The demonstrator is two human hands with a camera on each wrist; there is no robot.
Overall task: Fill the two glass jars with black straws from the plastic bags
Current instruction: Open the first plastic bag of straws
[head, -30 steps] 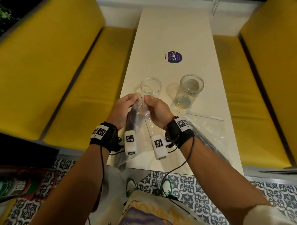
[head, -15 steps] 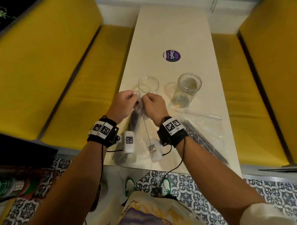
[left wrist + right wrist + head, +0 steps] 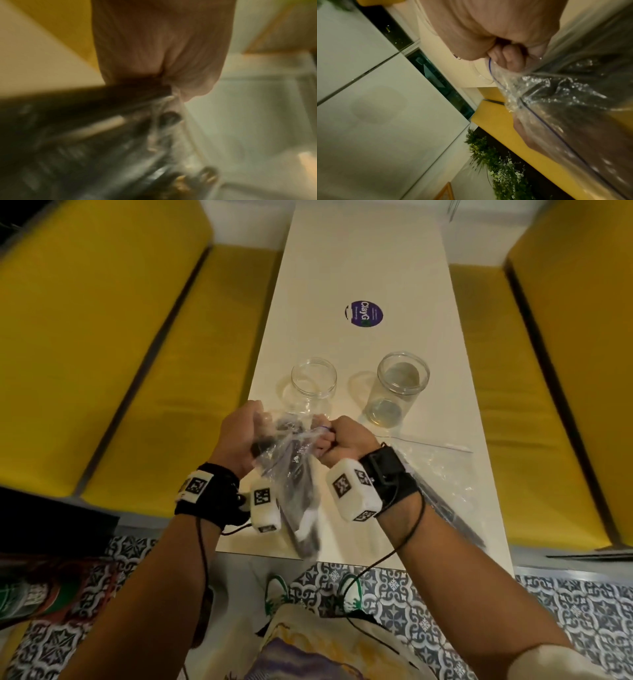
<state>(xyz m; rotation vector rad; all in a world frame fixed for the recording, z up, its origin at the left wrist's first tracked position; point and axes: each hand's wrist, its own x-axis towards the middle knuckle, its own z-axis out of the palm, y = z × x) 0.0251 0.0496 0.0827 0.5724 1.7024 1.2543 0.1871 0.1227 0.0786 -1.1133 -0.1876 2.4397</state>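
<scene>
A clear plastic bag [image 3: 294, 470] of black straws [image 3: 303, 498] hangs above the near edge of the white worktop [image 3: 359, 278], its mouth stretched between both hands: the left hand [image 3: 239, 440] has its grip clamped on the bag's edge at 9 o'clock, and the right hand [image 3: 339, 441] is fisted tight on the zip strip at 3 o'clock. Two glass jars stand upright at 12 o'clock, the left jar [image 3: 313, 385] just beyond the hands and the right jar [image 3: 397, 388] near it at 1 o'clock. A second bag [image 3: 442, 470] lies flat on the worktop at 3 o'clock, under the right wrist, and a purple sticker [image 3: 363, 313] sits farther away at 12 o'clock.
</scene>
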